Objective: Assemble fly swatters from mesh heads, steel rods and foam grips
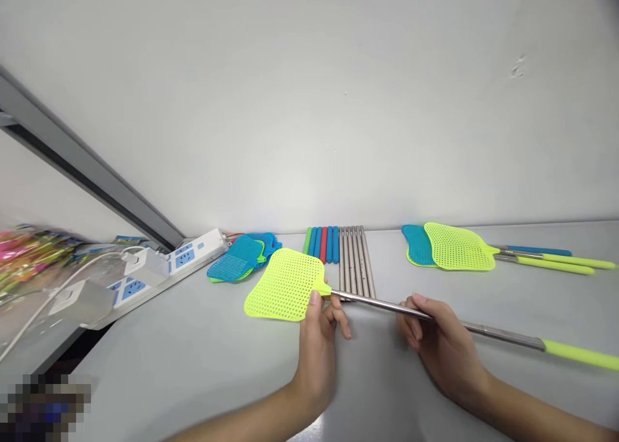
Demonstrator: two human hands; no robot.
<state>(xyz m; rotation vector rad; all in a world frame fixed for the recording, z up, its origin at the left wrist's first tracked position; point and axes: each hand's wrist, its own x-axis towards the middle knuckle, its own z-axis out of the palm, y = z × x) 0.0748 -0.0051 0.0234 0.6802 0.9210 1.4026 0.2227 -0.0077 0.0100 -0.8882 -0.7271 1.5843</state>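
Above the table (184, 377), the left grip (316, 348) pinches a yellow fly swatter (285, 287) by its neck, the right grip (447, 352) by its metal rod (372, 301), with other swatters (459, 249) near the back edge.

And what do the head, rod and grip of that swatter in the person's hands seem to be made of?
Head: probably plastic, fairly matte, judging by its even yellow-green colour and regular holes.
Rod: looks like metal, perhaps steel, smooth and polished, given its silvery shine.
Grip: matte yellow-green; foam, rubber or plastic, I can't tell which.
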